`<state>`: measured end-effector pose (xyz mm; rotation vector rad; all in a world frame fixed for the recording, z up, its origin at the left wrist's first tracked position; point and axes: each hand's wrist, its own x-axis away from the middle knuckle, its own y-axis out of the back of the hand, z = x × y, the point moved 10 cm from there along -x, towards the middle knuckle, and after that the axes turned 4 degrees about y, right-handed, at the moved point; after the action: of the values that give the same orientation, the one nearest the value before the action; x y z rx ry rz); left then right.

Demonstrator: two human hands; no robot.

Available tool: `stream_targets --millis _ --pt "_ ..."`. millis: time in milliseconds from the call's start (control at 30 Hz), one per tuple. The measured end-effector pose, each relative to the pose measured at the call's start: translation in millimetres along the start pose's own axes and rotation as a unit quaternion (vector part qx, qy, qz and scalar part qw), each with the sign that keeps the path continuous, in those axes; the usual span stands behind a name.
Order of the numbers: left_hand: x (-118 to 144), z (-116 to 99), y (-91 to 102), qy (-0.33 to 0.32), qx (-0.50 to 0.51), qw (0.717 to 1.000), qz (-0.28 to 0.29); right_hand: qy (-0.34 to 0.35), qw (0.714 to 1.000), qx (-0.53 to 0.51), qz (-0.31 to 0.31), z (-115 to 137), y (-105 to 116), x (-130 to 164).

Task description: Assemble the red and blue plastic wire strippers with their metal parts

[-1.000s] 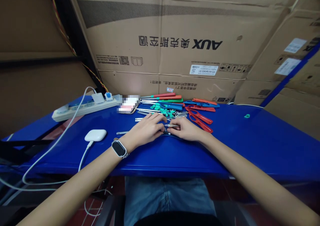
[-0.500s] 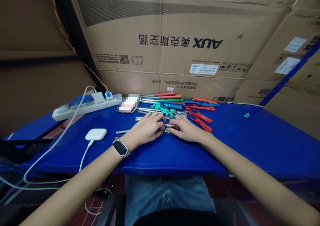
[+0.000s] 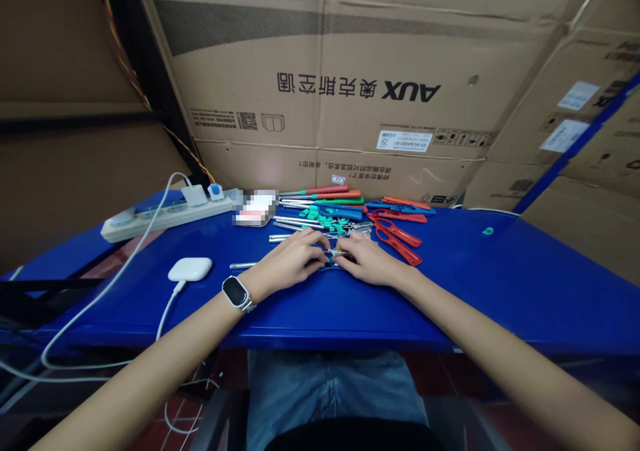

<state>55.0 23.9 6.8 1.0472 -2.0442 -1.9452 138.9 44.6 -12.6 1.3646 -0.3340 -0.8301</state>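
Note:
My left hand (image 3: 299,259) and my right hand (image 3: 367,259) meet over the blue table, fingers bent and pinched close together. Between the fingertips is a small shiny metal part (image 3: 338,253), which my right hand grips. What the left fingers hold is mostly hidden behind them. A silver rod (image 3: 242,266) shows to the left of my left hand, its other end covered. Just beyond the hands lie small green plastic pieces (image 3: 334,222), more silver rods (image 3: 299,220) and metal clips (image 3: 361,226). Red plastic pieces with cut-out openings (image 3: 397,238) lie near my right hand.
Tools with red (image 3: 327,190), green and blue handles lie along the back, before a cardboard wall (image 3: 250,64). A phone (image 3: 256,210), a power strip (image 3: 150,219) and a white charging case (image 3: 190,269) with its cable are left. One green piece (image 3: 487,231) lies right.
My hands stay together in nearly the same place, with the fingers and the small metal part slightly turned. The whole view has shifted a little.

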Motion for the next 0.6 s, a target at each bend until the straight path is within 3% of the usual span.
stream_targets --millis 300,600 --pt "0.9 11.7 5.5 0.046 0.001 0.999 -0.003 0.004 1.0 0.0 -0.009 -0.6 0.8 -0.5" --pt "-3.3 8.3 2.6 0.028 0.039 0.999 -0.013 0.017 0.999 0.034 -0.01 2.1 -3.2 -1.4"
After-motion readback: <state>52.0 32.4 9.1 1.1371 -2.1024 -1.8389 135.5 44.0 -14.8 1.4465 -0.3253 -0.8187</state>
